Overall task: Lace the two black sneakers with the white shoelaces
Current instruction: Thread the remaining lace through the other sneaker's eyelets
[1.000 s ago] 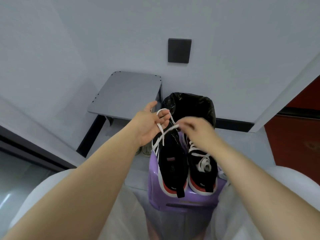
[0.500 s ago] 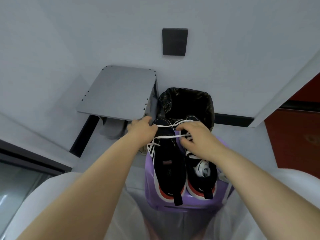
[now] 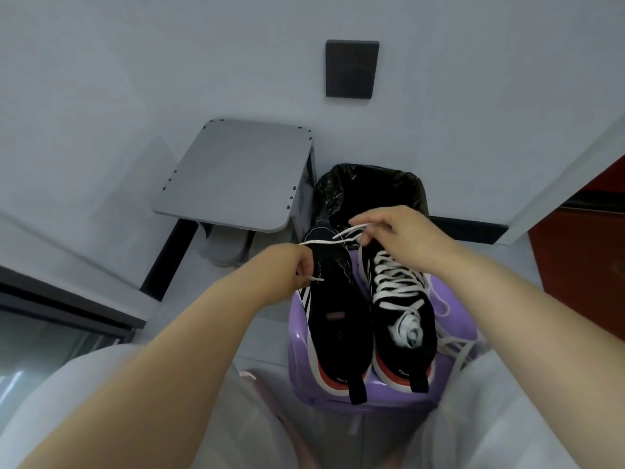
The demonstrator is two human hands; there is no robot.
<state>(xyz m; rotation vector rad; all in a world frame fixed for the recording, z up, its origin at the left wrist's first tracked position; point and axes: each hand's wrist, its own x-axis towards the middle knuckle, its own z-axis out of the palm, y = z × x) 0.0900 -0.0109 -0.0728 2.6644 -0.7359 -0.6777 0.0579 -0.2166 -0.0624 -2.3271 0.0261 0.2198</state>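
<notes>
Sitting side by side on a purple stool (image 3: 453, 319), heels toward the person, the two black sneakers differ. The left sneaker (image 3: 334, 309) shows a plain black top. The right sneaker (image 3: 402, 333) carries a criss-crossed lace (image 3: 395, 282) whose loose ends spill over the stool's edge at 3 o'clock.

The person's left hand (image 3: 291, 269) hovers at 9 o'clock of the left sneaker's front half. Its fingers (image 3: 306, 265) are curled tight round one end of a white shoelace (image 3: 324, 242), and the short tip pokes out below the fist toward 3 o'clock. From the top of that fist the shoelace runs nearly straight across the left sneaker's toe to the right hand (image 3: 395, 228), which is at 12 o'clock of the right sneaker. There the thumb and fingers (image 3: 372, 231) pinch it, with short strands sticking out toward 9 o'clock. The shoelace hangs above the shoe between the two hands.

Beyond the stool at 12 o'clock stands a bin with a black bag (image 3: 372, 184), and a small grey table (image 3: 236, 174) is at the bin's 9 o'clock.
</notes>
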